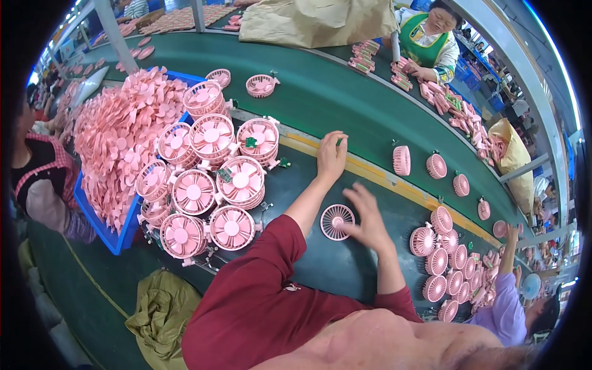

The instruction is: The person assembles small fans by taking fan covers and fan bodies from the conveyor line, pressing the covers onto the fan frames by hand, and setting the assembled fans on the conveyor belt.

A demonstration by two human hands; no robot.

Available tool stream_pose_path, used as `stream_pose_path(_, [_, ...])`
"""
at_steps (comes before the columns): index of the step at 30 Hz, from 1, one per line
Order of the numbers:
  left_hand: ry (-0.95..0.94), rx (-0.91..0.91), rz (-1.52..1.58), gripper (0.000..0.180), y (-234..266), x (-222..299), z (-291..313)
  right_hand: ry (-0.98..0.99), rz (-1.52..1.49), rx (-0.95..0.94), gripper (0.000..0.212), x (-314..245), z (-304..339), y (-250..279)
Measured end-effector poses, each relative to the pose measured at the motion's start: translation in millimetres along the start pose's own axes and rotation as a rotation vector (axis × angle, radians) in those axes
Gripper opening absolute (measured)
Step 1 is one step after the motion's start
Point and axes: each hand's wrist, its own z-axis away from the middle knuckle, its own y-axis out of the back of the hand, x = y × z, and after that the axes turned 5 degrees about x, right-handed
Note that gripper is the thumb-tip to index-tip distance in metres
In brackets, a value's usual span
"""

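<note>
Stretched toward the edge of the green conveyor belt, my left hand (332, 159) has loosely bent fingers, and I see nothing held in it. My right hand (369, 225) is a little blurred, with thumb and fingers spread. Its thumb is right at the rim of a round pink fan grille (337, 214) lying on the dark green work surface; whether they touch, I cannot tell. To the left of my arms stand stacks of pink fan housings (211, 137) with blades inside, some with small green circuit boards. More pink grilles (436, 261) are piled at the right.
A blue bin (126, 231) heaped with pink fan blades (126, 132) stands at the left. Several fan parts (401, 160) lie on the conveyor belt (345, 92) beyond a yellow-striped rail (370, 171). Co-workers sit across the belt and on both sides. An olive sack (161, 314) lies lower left.
</note>
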Motion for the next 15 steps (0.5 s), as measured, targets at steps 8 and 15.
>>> stream_pose_path(8, [0.028,0.152,0.101,0.018,0.3,-12.4,-6.5,0.118,0.082,0.113,0.046,28.2,-9.4,-9.9])
stream_pose_path(15, [0.156,0.198,0.227,0.015,-13.8,-11.9,-8.2,-0.295,-0.492,0.239,0.034,31.5,-162.3,13.0])
